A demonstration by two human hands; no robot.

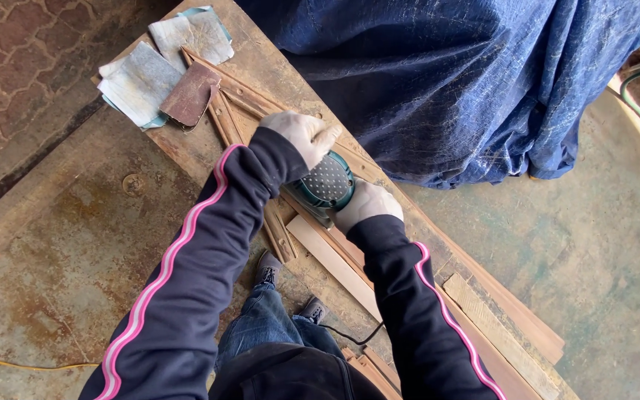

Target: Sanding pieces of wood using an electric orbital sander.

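A green electric sander (pixel 324 184) sits on a wooden frame (pixel 244 105) that lies flat on a long workbench (pixel 187 152). My left hand (pixel 305 135) presses on the sander's far side, fingers curled over its top. My right hand (pixel 368 205) grips the near side of the sander body. Both arms wear dark sleeves with pink stripes. The sander's base is hidden under the hands.
Several worn sandpaper sheets (pixel 158 70) lie at the bench's far end. A pale wood strip (pixel 332 264) and other slats (pixel 498 326) lie along the bench. A blue tarp (pixel 453 81) covers something beyond. A black cord (pixel 355 339) hangs near my legs; a yellow cable (pixel 16 363) crosses the floor.
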